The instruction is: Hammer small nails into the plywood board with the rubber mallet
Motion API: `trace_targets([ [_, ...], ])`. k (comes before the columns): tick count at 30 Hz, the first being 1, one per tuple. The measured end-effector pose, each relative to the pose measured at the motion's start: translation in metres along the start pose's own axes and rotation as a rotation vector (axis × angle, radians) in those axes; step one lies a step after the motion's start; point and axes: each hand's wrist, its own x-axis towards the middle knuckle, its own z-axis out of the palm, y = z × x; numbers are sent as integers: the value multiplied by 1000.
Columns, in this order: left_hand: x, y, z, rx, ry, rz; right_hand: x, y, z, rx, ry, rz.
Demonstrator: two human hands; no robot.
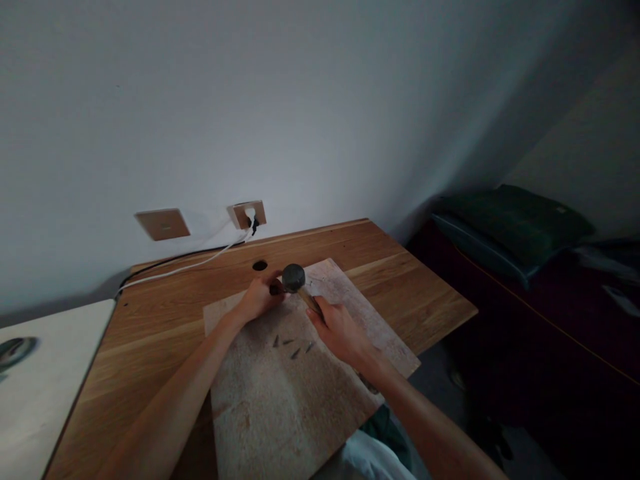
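Observation:
My right hand (pixel 340 327) is wrapped round the wooden handle of a hammer (pixel 294 277), whose dark, round head is raised over the board. Close beside that head, at its left, is my left hand (pixel 263 298), with the fingers drawn together in a pinch. What they hold, if anything, is hidden or too small to name. Both hands are over a worn wooden board (pixel 270 413). Several small, dark, pointed pieces, like screws or nails (pixel 295 353), lie loose on the board between my forearms.
The board rests on a wooden desk (pixel 400 287) with a round cable hole (pixel 260 265). Cables (pixel 200 259) run along the back to a wall socket (pixel 250 215). A white surface (pixel 55 373) adjoins the left side. Dark green cushions (pixel 515 227) lie at right.

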Motion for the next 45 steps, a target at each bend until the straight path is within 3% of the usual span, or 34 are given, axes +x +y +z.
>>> trace_targets([
  [9, 0, 4, 0, -34, 10, 15, -1, 5, 6, -21, -3, 1],
  [13, -1, 14, -8, -6, -41, -10, -9, 13, 3, -1, 12, -6],
  [16, -4, 34, -23, 176, -150, 16, -26, 25, -1, 86, 29, 12],
  [19, -12, 60, -30, 302, -410, 151, -42, 39, -1, 135, 32, 44],
  [21, -21, 77, -24, 365, -522, 189, -48, 46, 2, 147, 53, 60],
  [26, -38, 105, 16, 581, -606, 173, -47, 55, 11, 128, 103, 97],
  [29, -40, 109, 31, 594, -629, 233, -45, 57, 14, 96, 112, 84],
  [32, -37, 106, 32, 564, -629, 302, -46, 57, 14, 83, 102, 79],
  [39, -40, 102, 33, 602, -576, 260, -45, 55, 12, 134, 83, 78],
  [43, -31, 94, 21, 491, -529, 306, -45, 54, 11, 127, 72, 108],
  [45, -22, 80, 7, 364, -405, 271, -45, 53, 9, 143, 63, 106],
])
